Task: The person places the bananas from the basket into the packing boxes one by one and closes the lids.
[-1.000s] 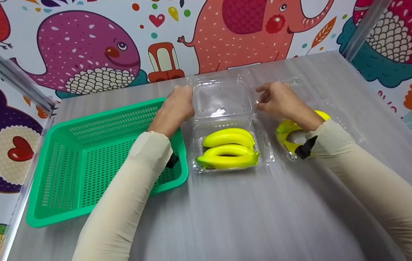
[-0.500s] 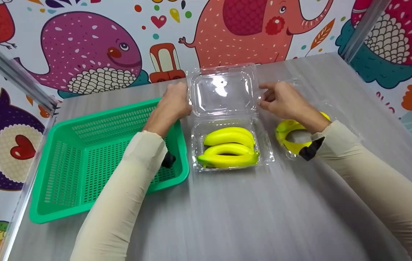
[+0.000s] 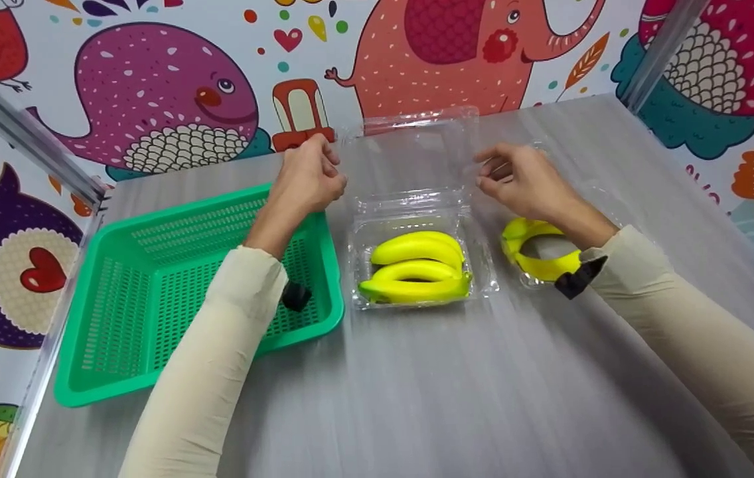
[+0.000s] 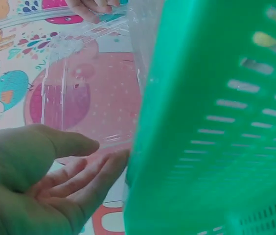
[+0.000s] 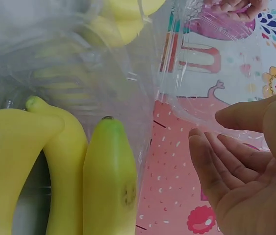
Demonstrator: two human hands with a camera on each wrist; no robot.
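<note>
A clear plastic clamshell box [image 3: 357,265] holds several yellow bananas [image 3: 417,282] in its base. Its transparent lid [image 3: 410,156] stands raised at the hinge on the far side. To the lid's left is my left hand [image 3: 307,174], its fingers loosely bent and a small gap between it and the plastic. The left wrist view shows that thumb and fingers apart, holding nothing. On the other side, my right hand [image 3: 524,178] has its fingertips close to the lid's right edge. In the right wrist view its thumb and fingers are parted around nothing.
A green perforated basket [image 3: 198,285] stands at the left, beneath my left forearm. Beneath my right forearm lies another clear container with bananas [image 3: 529,242]. A patterned wall [image 3: 310,40] closes off the grey table's [image 3: 430,385] far edge.
The lid has tilted up from lying back. My left hand has come away from its edge and moved left, fingers loosening. My right hand has shifted slightly right.
</note>
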